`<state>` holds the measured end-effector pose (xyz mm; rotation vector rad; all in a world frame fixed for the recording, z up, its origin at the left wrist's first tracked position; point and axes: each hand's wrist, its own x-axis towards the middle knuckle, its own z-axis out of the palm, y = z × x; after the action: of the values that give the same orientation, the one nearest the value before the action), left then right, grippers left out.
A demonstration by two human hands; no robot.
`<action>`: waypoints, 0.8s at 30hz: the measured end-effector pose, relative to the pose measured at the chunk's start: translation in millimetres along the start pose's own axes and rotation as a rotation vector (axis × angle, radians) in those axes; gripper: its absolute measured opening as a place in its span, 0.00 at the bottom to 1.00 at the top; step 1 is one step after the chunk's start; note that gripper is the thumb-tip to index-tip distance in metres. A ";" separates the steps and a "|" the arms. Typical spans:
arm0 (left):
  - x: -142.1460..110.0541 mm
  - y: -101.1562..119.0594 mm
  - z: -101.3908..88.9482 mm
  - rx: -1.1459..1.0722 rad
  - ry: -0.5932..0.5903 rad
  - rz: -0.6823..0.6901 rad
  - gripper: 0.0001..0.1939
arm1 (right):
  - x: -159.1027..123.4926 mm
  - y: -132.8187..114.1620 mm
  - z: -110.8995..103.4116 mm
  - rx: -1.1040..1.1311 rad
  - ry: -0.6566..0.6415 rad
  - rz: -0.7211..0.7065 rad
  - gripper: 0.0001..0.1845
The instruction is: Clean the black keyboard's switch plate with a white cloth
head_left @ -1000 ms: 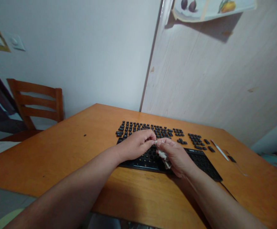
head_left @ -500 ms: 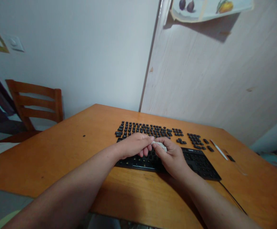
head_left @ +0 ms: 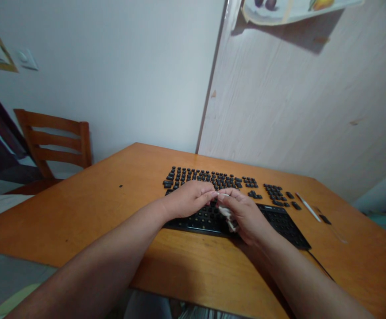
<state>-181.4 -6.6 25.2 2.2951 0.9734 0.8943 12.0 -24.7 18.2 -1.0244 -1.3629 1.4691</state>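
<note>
Over the black keyboard [head_left: 196,225], my two hands meet fingertip to fingertip. A crumpled white tissue [head_left: 226,213] hangs from the curled fingers of my right hand [head_left: 244,215], which is closed on it. My left hand [head_left: 189,198] is closed in a pinch at the tissue's tip; the exact contact is partly hidden by the fingers. Bare key sockets without caps show on the keyboard below my hands. Behind it, loose black keycaps [head_left: 209,176] lie in rows, the nearer ones partly covered by my left hand.
Right of the keyboard, more keycaps [head_left: 274,193] lie in a block. Beyond them are a white pen-like stick [head_left: 308,207] and a small dark tool with a thin wire [head_left: 326,219]. A cable [head_left: 321,265] runs off the keyboard. One dark bit [head_left: 120,186] lies on the left of the wooden table [head_left: 96,199].
Half a second ago the tissue was bunched inside my right fingers; now it hangs below them again. My left fingers have curled in from a looser pose. The view has shifted slightly.
</note>
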 end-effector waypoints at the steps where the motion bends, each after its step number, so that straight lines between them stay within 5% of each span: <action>1: -0.4 0.2 0.1 0.037 0.008 0.014 0.19 | 0.6 -0.4 -0.2 0.012 0.006 0.005 0.15; 9: -0.6 -7.1 -4.3 0.074 0.004 -0.028 0.23 | 1.2 -0.3 -3.2 -0.110 0.057 -0.012 0.14; 18: -3.6 -58.4 -38.1 -0.044 0.259 -0.287 0.28 | -0.5 -5.5 -6.8 -0.204 0.035 -0.034 0.16; 24: -7.2 -76.6 -39.1 -0.016 0.244 -0.320 0.29 | -0.6 -11.0 -2.2 -0.443 -0.020 -0.141 0.15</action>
<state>-247.2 42.9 -0.7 1.9694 1.3843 1.0510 14.9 -24.3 29.1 -1.1581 -1.7845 1.0986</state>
